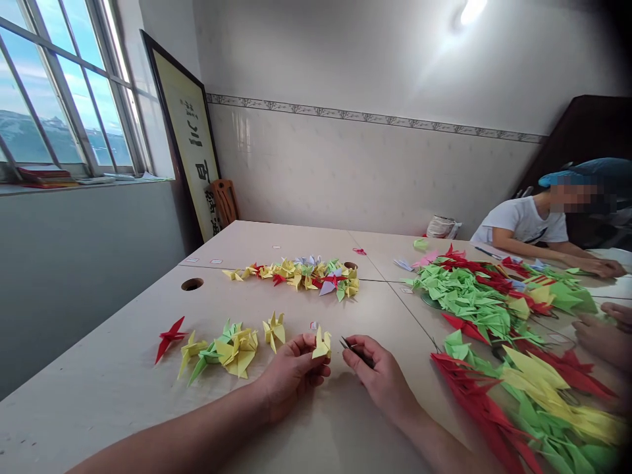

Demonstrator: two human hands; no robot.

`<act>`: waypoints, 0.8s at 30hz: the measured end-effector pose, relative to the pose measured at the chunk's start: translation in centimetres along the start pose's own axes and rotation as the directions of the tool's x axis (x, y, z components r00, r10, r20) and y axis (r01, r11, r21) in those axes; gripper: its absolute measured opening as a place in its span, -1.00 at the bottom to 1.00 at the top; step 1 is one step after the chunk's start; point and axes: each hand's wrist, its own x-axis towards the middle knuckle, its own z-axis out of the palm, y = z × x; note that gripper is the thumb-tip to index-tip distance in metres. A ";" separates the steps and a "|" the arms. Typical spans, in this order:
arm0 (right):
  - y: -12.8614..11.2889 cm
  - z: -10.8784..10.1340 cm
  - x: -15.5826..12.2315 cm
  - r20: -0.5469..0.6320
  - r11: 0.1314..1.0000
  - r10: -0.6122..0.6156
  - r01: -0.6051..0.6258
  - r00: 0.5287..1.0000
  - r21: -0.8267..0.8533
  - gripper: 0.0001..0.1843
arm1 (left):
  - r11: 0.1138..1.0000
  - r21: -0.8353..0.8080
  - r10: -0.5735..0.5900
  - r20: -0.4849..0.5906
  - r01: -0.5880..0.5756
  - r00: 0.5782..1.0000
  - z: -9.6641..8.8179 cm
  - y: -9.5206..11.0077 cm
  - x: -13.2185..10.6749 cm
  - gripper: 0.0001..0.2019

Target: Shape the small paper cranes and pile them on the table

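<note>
Left hand [295, 375] out over the table [123, 395], and its grip is pinching a small, pale-yellow, pointed folded-paper piece [322, 345] between thumb and fingers, held up just above the surface. Facing it, the right hand [379, 374], grip pressed around a slim, dark, pointed tool [364, 354], the tip aimed left at the yellow paper, near it but not touching!

Over to the left, a loose row on the table: a red four-pointed paper star [170, 337] at the far end, then a yellow pointed paper piece [192, 349], then a bunched green-and-yellow paper cluster [237, 349], and a single yellow paper flower shape [274, 329] just beyond the left hand. Further back lies a long mixed garland-like pile of yellow, red, green and lilac paper [296, 275], with a round dark hole [192, 284] in the tabletop to its left.

And on the right, plenty of colour: a big heap of light-green folded paper [459, 296], and nearer, a long spread of red pointed paper [476, 401]. Beyond the heap, a person in a white T-shirt and blue cap [526, 220] leans on the table, forearms forward; at the right edge, another person's blurred hands [600, 337].
</note>
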 end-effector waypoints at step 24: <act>0.2 0.0 0.2 0.009 0.988 0.058 -0.059 0.998 0.146 -0.61 | 0.895 0.415 0.128 0.108 -0.162 0.986 0.5 2.1 -0.7 -0.84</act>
